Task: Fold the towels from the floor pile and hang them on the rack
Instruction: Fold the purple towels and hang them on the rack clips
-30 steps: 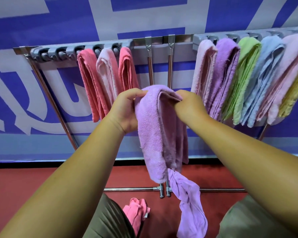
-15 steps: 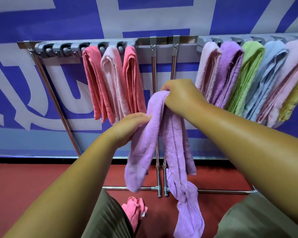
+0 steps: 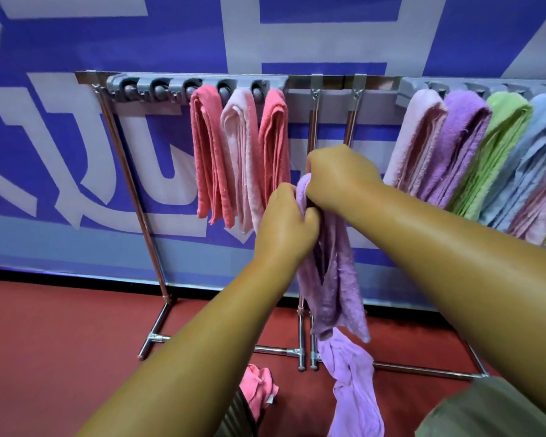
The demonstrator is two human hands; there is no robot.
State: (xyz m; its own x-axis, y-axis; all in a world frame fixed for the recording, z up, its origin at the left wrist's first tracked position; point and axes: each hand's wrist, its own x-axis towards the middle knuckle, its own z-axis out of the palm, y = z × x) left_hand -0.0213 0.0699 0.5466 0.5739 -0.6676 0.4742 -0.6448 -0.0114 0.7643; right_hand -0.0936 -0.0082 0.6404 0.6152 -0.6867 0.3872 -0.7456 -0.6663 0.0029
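A lilac towel (image 3: 334, 279) hangs folded lengthwise in front of the rack, gripped at its top by both hands. My right hand (image 3: 338, 175) clasps the upper fold; my left hand (image 3: 284, 225) squeezes the towel just below it. A second lilac towel (image 3: 353, 383) trails beneath it toward the floor. The metal rack (image 3: 300, 82) carries three pink and red folded towels (image 3: 240, 156) on its left holder and several pastel towels (image 3: 473, 152) on its right. A pink towel (image 3: 259, 389) lies crumpled on the red floor.
The left holder has three bare grey hooks (image 3: 158, 89) at its left end. Two thin upright rods (image 3: 312, 121) stand in the middle gap. A blue and white banner (image 3: 76, 152) covers the wall behind. My knees show at the bottom edge.
My left hand rose from the loose hanging end and closed on the towel right under my right hand. The two hanging halves came together into one narrow bundle.
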